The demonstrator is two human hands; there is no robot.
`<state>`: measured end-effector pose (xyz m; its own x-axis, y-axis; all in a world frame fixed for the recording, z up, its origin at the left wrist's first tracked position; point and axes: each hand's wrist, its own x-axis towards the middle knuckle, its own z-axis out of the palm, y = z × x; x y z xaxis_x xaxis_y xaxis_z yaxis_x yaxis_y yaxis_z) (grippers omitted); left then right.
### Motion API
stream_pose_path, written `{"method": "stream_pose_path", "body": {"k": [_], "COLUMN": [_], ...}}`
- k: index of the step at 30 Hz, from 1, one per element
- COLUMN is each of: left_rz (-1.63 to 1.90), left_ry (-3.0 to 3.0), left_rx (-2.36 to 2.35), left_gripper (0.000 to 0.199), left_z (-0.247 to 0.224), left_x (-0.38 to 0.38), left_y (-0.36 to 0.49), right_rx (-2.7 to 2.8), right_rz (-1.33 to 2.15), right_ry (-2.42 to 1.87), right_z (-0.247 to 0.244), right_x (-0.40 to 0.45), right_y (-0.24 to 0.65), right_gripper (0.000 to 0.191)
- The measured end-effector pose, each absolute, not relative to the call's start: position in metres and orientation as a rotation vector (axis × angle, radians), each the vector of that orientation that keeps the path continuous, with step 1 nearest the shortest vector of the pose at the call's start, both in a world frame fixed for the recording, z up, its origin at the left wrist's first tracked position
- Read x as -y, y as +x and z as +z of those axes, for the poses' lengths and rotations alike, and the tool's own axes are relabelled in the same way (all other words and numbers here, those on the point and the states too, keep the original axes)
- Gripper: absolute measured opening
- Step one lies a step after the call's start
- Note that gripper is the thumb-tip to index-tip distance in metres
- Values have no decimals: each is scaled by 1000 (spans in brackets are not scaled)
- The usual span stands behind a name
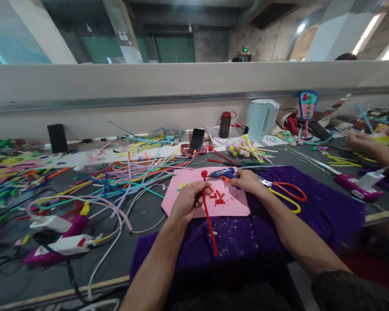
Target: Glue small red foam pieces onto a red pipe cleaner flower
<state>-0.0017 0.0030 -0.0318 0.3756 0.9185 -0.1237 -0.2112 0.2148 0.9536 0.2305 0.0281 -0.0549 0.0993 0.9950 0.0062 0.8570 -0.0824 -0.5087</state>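
Note:
My left hand (188,199) pinches a red pipe-cleaner stem (209,224), which hangs down over the purple cloth (317,194) and has a small red curled head at its top. My right hand (248,182) grips a blue glue gun (223,172) with an orange trigger, its tip pointing left and close to the red head; whether they touch is unclear. Beneath both hands lies a pink sheet (241,206) with several short red pieces (219,201) on it. Scissors (288,192) with red and yellow handles rest on the cloth just right of my right hand.
Loose pipe cleaners (132,177) and white cables cover the left side, near purple power strips (45,255). Behind stand a phone (197,139), a brown bottle (225,125) and a pale kettle (261,119). Another person's hands (366,144) are at the far right.

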Motion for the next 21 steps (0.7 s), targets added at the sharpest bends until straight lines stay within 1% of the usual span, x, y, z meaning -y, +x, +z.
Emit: {"method": "stream_pose_path", "body": {"k": [8,12,15,18,21], "left_rz": [890,873,887,945,1038], "left_ry": [1003,1022,1030,1021,1002], "left_rx": [-910,-930,-925,-911,-900], "left_gripper": [27,27,28,30,31], "left_z": [-37,-38,-35,-31,-28], "left_x": [-10,-11,-8,-6,-5], "left_y": [-2,-1,-1,-3,-6], "right_rx": [1641,1529,1347,1176,1074], "right_rz": [657,638,636,871,1121], "right_ry": [-1797,-1731,-1491,-1157,-977], "right_z": [-58,-54,-45,-35,-28], "right_x": [-30,-29,-22,-11,-3], "right_y": [235,234,227,218,212], "right_gripper": [25,25,21,24,24]}}
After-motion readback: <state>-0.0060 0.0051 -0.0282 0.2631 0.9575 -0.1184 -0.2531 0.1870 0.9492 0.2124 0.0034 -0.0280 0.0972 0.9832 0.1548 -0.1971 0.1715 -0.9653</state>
